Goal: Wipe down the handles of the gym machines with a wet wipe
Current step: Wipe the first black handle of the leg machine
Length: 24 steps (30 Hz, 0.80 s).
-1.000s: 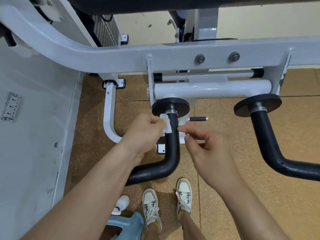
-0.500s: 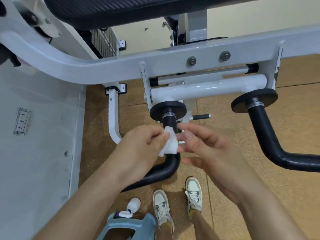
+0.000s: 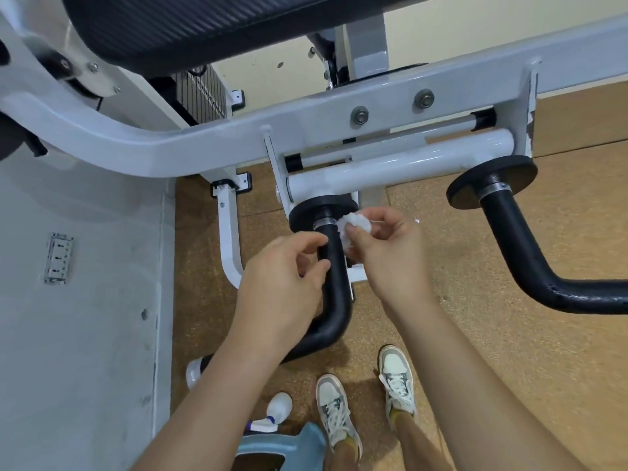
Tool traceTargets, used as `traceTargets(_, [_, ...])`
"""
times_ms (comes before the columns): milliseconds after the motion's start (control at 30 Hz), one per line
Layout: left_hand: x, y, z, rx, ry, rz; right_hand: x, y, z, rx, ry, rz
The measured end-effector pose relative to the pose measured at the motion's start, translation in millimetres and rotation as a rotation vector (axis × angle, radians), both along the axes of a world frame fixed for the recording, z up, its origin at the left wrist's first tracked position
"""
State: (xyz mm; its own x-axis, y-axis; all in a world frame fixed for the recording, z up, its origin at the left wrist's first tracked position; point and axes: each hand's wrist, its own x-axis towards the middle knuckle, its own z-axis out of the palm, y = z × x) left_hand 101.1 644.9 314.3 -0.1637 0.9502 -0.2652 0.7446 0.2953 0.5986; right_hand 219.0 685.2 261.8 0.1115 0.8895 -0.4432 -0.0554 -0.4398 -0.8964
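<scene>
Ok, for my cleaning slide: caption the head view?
Right hand holds a crumpled wet wipe at a black handle, left hand alongside.

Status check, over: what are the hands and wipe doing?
Right hand pinches wet wipe at black handle top. Left hand empty, beside handle. Nothing blocking.

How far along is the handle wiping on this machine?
Done: nothing shows as finished; no wet sheen is visible. In hand: the right hand pinches the crumpled wet wipe at the top of the left black handle, left hand beside it. Left: that handle's lower bend and the right black handle, untouched.
</scene>
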Motion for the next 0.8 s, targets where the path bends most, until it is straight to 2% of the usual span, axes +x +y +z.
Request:
traceTargets(100, [0.6,1.1,-0.6,0.003,-0.016,0.015,-3.7,-4.2,-3.6,0.003,-0.068,0.002])
traceTargets(267, [5.2,-18.5,1.6,0.007,0.043,-0.023,11.6,-34.2,-2.0,0.094,-0.199,0.162])
traceTargets(433, [7.5,-33.1,1.3,-0.004,0.15,-0.12,-2.0,-17.0,-6.5,0.058,-0.097,0.021])
traceTargets(600, [5.2,-36.4,4.2,0.0,0.151,-0.155,16.8,-54.7,-2.6,0.096,-0.18,0.172])
traceTargets(800, [3.0,-32.2,4.7,-0.014,0.158,-0.195,0.5,-29.3,-7.8,-0.02,0.026,-0.011])
